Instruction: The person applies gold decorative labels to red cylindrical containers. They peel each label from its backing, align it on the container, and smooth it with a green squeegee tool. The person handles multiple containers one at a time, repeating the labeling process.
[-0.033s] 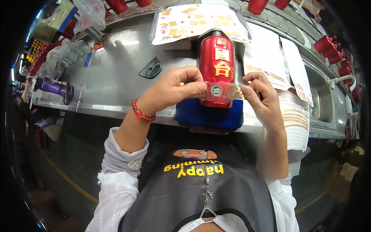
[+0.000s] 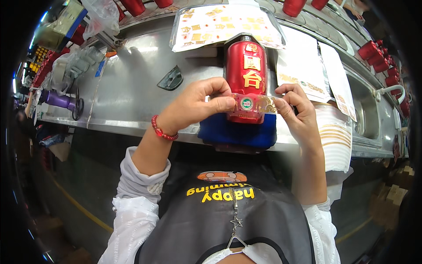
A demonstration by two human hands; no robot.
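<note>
Red bottle (image 2: 245,61) lies over blue pad (image 2: 237,132) at tabletop (image 2: 136,88) edge. Left hand (image 2: 198,101) and right hand (image 2: 301,116), nearly closed, pinch opposite ends of clear strip (image 2: 247,104) across bottle's near end.

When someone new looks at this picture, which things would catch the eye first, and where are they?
Most likely the shiny red bottle with gold characters, at upper centre, its neck toward the top of the picture. Next, the clear strip with a round green-and-white mark, stretched over the bottle's lower part between the left grip and the right grip. Then perhaps the vivid blue pad at the bottle's near end.
</note>
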